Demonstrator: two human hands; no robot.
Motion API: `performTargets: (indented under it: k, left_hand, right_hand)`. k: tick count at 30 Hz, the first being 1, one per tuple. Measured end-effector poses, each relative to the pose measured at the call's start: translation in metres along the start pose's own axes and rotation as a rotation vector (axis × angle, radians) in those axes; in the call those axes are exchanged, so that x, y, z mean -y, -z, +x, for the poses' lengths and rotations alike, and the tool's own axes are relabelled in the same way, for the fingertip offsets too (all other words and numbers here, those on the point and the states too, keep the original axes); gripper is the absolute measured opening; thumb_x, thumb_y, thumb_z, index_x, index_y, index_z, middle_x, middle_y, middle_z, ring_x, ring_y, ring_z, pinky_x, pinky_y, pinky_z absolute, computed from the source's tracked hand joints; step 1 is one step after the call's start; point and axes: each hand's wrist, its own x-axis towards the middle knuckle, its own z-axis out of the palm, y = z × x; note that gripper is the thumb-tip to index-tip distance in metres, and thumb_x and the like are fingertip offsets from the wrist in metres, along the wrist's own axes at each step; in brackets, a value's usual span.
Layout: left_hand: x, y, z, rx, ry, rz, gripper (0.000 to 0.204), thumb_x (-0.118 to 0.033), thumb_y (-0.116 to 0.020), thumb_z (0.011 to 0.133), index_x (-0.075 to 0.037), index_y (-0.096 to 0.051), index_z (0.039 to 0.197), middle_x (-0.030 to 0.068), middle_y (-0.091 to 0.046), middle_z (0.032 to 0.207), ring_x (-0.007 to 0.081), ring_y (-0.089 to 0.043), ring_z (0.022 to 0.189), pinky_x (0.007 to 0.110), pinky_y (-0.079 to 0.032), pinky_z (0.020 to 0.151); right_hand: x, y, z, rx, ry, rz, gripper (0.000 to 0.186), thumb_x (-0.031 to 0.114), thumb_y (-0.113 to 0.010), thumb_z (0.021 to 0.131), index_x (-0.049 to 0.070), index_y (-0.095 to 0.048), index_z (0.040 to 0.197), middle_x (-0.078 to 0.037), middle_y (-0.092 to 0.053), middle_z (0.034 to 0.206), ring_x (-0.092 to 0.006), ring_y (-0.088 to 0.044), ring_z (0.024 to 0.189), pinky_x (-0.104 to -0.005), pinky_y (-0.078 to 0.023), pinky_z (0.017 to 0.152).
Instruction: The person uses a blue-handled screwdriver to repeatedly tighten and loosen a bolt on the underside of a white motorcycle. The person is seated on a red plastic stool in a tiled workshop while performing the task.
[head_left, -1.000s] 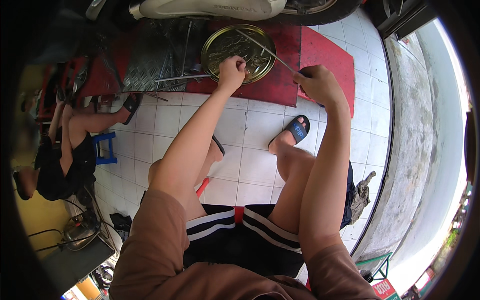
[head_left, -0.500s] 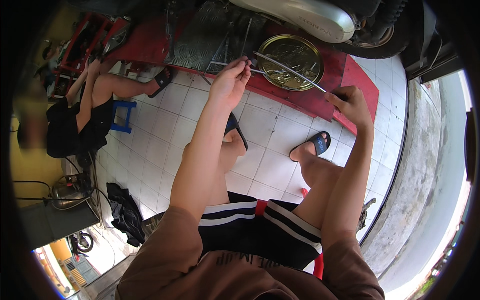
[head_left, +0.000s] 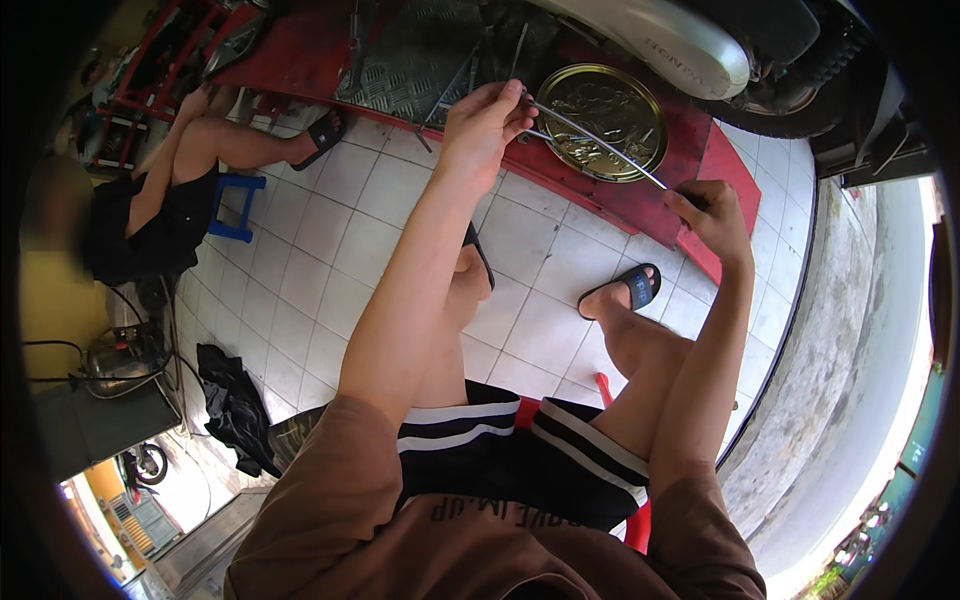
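Observation:
A long thin metal rod (head_left: pixel 598 140) slants between my hands, above a round gold-coloured metal tray (head_left: pixel 658 158). My right hand (head_left: pixel 715 215) is closed around its near right end. At the far left end, the thumb and fingers of my left hand (head_left: pixel 480 130) are pinched together on the rod's tip. Several small metal parts (head_left: pixel 590 150) lie in the tray, too small to name. Another metal bar (head_left: pixel 541 135) shows just below my left fingers and reaches over the tray's left rim.
The tray rests on a red platform (head_left: pixel 640 215) with a treadplate section (head_left: pixel 395 85) holding tools. A motorcycle (head_left: pixel 660 45) stands beyond it. At left, another person (head_left: pixel 150 200) sits near a blue stool (head_left: pixel 235 208). Dark cloth (head_left: pixel 235 405) lies on the white tiles.
My left hand has moved slightly right and away from me, and its fingers have come onto the rod's far end. The right hand still grips the other end. The whole view has shifted a little.

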Motion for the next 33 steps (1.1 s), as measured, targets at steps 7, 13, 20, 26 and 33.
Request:
performTargets:
  k: [7, 13, 20, 26, 33]
  left_hand:
    - [0.003, -0.001, 0.005, -0.01, -0.004, 0.044, 0.018, -0.015, -0.062, 0.094, 0.002, -0.062, 0.101, 0.0078, -0.065, 0.091, 0.0157, -0.064, 0.082, 0.027, -0.053, 0.075]
    - [0.006, -0.005, 0.013, 0.001, -0.015, 0.088, 0.019, -0.016, -0.062, 0.095, 0.002, -0.062, 0.101, 0.0083, -0.065, 0.092, 0.0164, -0.064, 0.085, 0.027, -0.053, 0.077]
    - [0.011, -0.003, 0.018, -0.053, -0.081, 0.2, 0.019, -0.016, -0.062, 0.094, 0.003, -0.062, 0.098, 0.0085, -0.065, 0.089, 0.0157, -0.064, 0.082, 0.026, -0.054, 0.077]
    - [0.011, 0.001, 0.02, -0.036, -0.06, 0.143, 0.019, -0.017, -0.063, 0.094, 0.002, -0.062, 0.097, 0.0081, -0.065, 0.089, 0.0163, -0.064, 0.082, 0.026, -0.054, 0.076]
    - [0.009, 0.003, 0.022, -0.073, -0.012, 0.052, 0.02, -0.017, -0.065, 0.092, 0.0, -0.062, 0.102, 0.0088, -0.066, 0.091, 0.0179, -0.065, 0.086, 0.029, -0.052, 0.077]
  right_hand:
    - [0.0, -0.003, 0.0, -0.002, -0.034, 0.006, 0.03, 0.023, -0.071, 0.08, -0.005, -0.066, 0.07, -0.004, -0.05, 0.05, -0.0083, -0.042, 0.049, -0.0309, -0.034, 0.046]
    - [0.004, 0.0, -0.001, -0.058, -0.013, 0.002, 0.028, 0.024, -0.073, 0.078, -0.004, -0.069, 0.076, -0.009, -0.059, 0.055, -0.011, -0.05, 0.049, -0.0313, -0.04, 0.049]
    - [0.017, -0.002, 0.004, -0.155, -0.043, -0.139, 0.029, 0.03, -0.077, 0.073, 0.006, -0.076, 0.088, -0.018, -0.064, 0.064, -0.0297, -0.064, 0.057, -0.0362, -0.049, 0.059]
    - [0.02, 0.0, 0.007, -0.189, 0.012, -0.111, 0.026, 0.025, -0.078, 0.071, 0.004, -0.075, 0.087, -0.017, -0.067, 0.07, -0.0278, -0.067, 0.064, -0.0337, -0.053, 0.064]
    - [0.013, -0.006, 0.008, -0.132, 0.07, -0.051, 0.031, 0.01, -0.075, 0.066, 0.001, -0.07, 0.095, -0.016, -0.071, 0.081, -0.0229, -0.07, 0.074, -0.0313, -0.055, 0.071]
